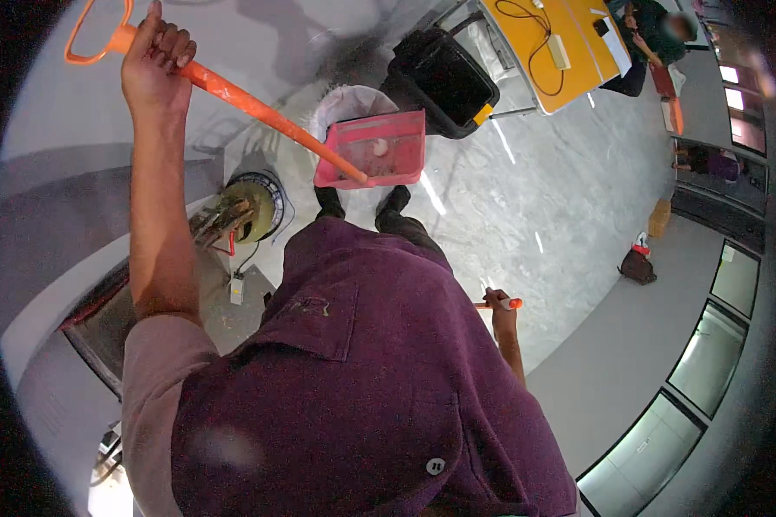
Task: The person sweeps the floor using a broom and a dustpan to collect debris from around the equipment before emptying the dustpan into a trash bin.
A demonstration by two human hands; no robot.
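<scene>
Left hand (153, 65), upper left of frame, fist wrapped round long orange handle (233, 93) of pink dustpan (379, 151), pan at top centre beside white bin (349, 103). Right hand (501, 308), centre-right, clenched on short orange grip (510, 303); rest hidden behind body.

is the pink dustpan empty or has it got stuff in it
Not empty: the pink dustpan holds a pale lump and some smaller bits on its floor.

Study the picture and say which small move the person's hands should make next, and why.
Probably tip the pink dustpan over the white-lined bin. The left hand grips its long orange handle, the pan hangs beside the bin with debris inside, and the right hand holds another orange handle aside.
</scene>
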